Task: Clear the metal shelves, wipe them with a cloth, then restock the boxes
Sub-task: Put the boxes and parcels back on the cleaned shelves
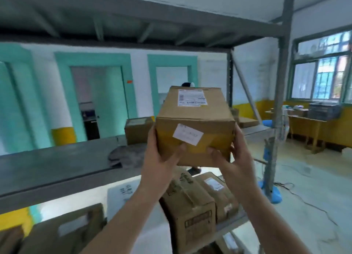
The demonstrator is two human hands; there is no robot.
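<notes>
Squarely between both hands [198,154] sits the box [196,124].

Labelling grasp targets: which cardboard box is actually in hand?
The raised box with two white labels, gripped at its sides by left hand and right hand. The other boxes rest on the shelves, untouched.

The middle shelf [47,164] has open surface along its left stretch. A crumpled cloth [126,155] lies near its front edge, with a rear box [138,130] behind it. The held box [196,124] hides the right part, and the upper shelf [133,25] closes overhead.
</notes>
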